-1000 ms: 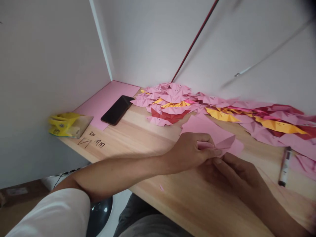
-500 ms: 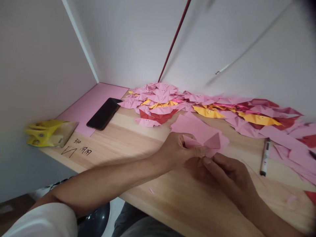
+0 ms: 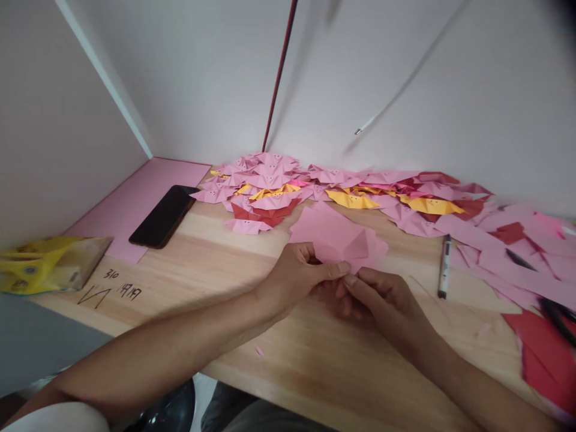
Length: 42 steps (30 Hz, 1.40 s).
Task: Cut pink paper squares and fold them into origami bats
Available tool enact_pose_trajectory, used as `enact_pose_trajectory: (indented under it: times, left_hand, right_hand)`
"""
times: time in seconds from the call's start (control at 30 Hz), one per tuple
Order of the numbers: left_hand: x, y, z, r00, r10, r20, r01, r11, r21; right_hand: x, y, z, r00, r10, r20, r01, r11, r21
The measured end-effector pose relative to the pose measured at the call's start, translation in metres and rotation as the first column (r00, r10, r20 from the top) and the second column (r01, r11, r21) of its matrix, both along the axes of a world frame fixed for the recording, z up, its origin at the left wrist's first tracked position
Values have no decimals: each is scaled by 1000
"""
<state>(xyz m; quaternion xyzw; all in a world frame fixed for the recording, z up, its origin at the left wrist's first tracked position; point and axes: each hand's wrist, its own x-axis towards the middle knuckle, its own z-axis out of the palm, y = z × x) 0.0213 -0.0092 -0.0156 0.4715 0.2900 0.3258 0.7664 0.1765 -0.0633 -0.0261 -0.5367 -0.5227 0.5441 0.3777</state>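
A partly folded piece of pink paper (image 3: 353,248) is pinched between my two hands, with a raised crease on its right side. My left hand (image 3: 294,277) is closed on its left and lower edge, thumb on top. The thumb and fingers of my right hand (image 3: 386,295) grip the near edge, and both thumb tips almost meet there. Just behind the held piece lies a stack of flat pink sheets (image 3: 310,221), partly covered by it. The lower part of the piece is hidden by my fingers.
Folded pink, yellow and red paper figures (image 3: 274,177) with dotted faces are heaped along the wall. A marker (image 3: 444,267), red paper (image 3: 546,354) and scissors handles (image 3: 560,321) are to the right. At left are a phone (image 3: 162,217), pink board (image 3: 180,171) and yellow packet (image 3: 49,264).
The view has swung to the right, bringing the red paper and scissors handles in. My hands still pinch the pink paper, which now lies flatter, its left flap less raised.
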Motion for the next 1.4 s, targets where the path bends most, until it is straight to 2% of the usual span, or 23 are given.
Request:
enact_pose_trajectory:
  times: [0.23, 0.4, 0.57, 0.67, 0.8, 0.97, 1.07, 1.17, 1.27, 1.4]
  left_hand:
    - [0, 0, -1, 999, -3, -33, 2, 1000, -20]
    - [1, 2, 0, 990, 70, -124, -81, 993, -86]
    - [1, 1, 1, 987, 100, -124, -112, 989, -93]
    - [2, 1, 2, 992, 53, -116, -64, 994, -93]
    - [2, 0, 5, 994, -82, -71, 79, 996, -50]
    - [0, 2, 7, 992, -51, -117, 54, 998, 23]
    - [-2, 4, 8, 989, -57, -135, 61, 998, 21]
    - [-3, 7, 10, 983, 6, -182, 8, 997, 73]
    - [-3, 11, 13, 969, 88, -229, -42, 979, 198]
    - [-3, 11, 15, 943, 100, -317, -7, 959, 283]
  right_hand:
    - [-2, 1, 4, 999, 14, -39, -15, 999, -33]
    - [-1, 1, 4, 997, 0, -82, -5, 999, -53]
    - [-1, 0, 3, 992, 7, -125, -16, 997, -77]
    - [-1, 1, 2, 989, -9, -149, -3, 997, -80]
    - [0, 2, 2, 990, 28, -140, -36, 998, -56]
    - [-2, 0, 5, 993, 76, -87, -79, 996, -30]
    - [-1, 0, 5, 993, 96, -68, -98, 995, -34]
    - [1, 2, 5, 991, 126, -40, -127, 992, -15]
    - [4, 6, 5, 994, 58, 89, -65, 995, 72]
    - [7, 8, 7, 972, -95, 216, 50, 978, 205]
